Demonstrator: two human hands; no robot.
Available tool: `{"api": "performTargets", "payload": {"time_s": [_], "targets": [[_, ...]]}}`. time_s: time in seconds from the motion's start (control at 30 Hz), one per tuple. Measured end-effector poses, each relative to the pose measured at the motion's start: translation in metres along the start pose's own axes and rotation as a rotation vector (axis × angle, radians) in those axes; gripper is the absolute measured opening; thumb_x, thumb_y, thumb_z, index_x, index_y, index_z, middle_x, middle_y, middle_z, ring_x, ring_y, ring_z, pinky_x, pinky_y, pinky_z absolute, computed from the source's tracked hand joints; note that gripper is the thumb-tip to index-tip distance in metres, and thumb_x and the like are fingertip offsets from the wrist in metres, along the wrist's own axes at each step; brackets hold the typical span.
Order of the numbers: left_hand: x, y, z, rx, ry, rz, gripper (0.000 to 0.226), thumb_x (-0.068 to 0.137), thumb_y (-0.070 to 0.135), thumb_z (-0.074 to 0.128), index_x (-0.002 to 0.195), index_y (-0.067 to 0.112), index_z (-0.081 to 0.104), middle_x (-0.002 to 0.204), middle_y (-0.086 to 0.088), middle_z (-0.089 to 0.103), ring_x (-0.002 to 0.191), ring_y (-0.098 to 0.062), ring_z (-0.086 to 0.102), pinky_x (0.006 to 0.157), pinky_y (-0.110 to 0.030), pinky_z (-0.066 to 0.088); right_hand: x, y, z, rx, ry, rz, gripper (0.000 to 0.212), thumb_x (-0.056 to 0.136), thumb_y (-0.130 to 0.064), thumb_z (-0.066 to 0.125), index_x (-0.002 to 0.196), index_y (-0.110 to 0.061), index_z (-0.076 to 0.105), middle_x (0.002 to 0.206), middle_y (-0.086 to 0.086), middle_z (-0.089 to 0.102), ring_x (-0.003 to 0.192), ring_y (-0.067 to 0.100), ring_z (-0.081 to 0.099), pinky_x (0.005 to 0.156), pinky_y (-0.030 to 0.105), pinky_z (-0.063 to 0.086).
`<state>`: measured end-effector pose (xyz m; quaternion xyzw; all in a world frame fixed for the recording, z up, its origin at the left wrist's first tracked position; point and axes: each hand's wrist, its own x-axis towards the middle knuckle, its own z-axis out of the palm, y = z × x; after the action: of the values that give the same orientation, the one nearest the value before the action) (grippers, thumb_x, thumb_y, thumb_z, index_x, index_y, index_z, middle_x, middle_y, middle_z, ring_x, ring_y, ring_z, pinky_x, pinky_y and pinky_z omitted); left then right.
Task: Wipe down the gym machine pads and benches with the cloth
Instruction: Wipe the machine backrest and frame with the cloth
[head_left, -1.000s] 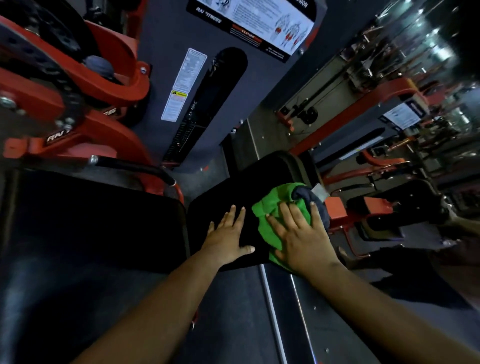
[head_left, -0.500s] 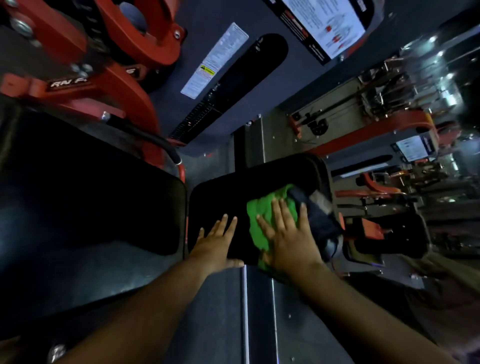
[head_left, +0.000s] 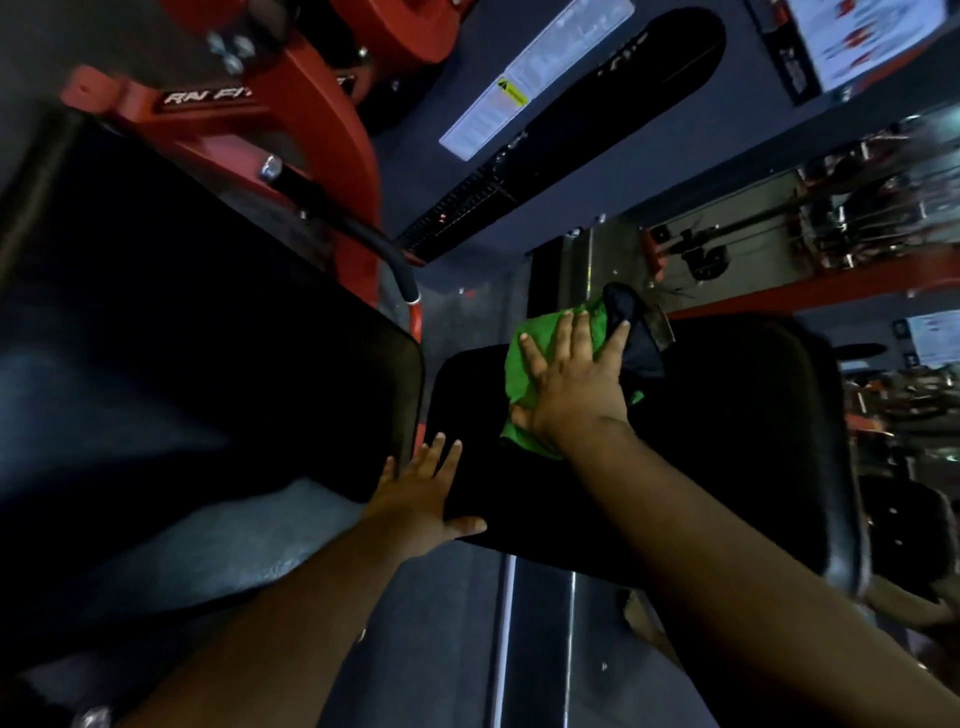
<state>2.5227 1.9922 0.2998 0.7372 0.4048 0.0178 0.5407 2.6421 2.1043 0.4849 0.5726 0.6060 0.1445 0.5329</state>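
Two hands lay flat on the black seat pad (head_left: 727, 441).
Right hand (head_left: 571, 387), fingers spread, pressed the green cloth (head_left: 524, 374) toward 12 o'clock; left hand (head_left: 421, 493) rested wide at 8 o'clock.

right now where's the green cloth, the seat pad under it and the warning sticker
green cloth (head_left: 524, 384), head view, bare fold left of the fingers
seat pad (head_left: 727, 441), head view, bare black top
warning sticker (head_left: 511, 93), head view, yellow patch

Note the colours: cloth (head_left: 524, 374) green with a dark navy part; pads (head_left: 727, 415) black; frame (head_left: 332, 104) red; label (head_left: 491, 111) white, yellow mark.
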Motion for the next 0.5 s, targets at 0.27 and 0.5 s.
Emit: {"api": "performTargets", "payload": {"time_s": [0.27,0.5], "targets": [[-0.004,-0.044,0.040,0.039,0.030,-0.002,0.105,0.087,0.081,0.034,0.159,0.027,-0.020,0.170,-0.005,-0.017,0.157,-0.023,-0.013,0.126,-0.054,-0.004,0.046,-0.071,0.024,-0.013,-0.024,-0.097,0.084,0.099,-0.067,0.023,0.162,-0.021,-0.008,0.166,0.029,-0.008,0.154,0.046,-0.009,0.110,0.080,-0.003],[-0.012,-0.065,0.053,0.092,0.108,0.013,0.099,0.093,0.077,0.035,0.160,0.027,-0.018,0.169,-0.008,-0.017,0.157,-0.026,-0.012,0.126,-0.049,-0.005,0.053,-0.127,0.051,0.218,-0.073,-0.162,0.073,0.106,-0.044,0.030,0.162,-0.015,-0.008,0.166,0.022,-0.019,0.153,0.041,-0.019,0.120,0.064,-0.007]]}}
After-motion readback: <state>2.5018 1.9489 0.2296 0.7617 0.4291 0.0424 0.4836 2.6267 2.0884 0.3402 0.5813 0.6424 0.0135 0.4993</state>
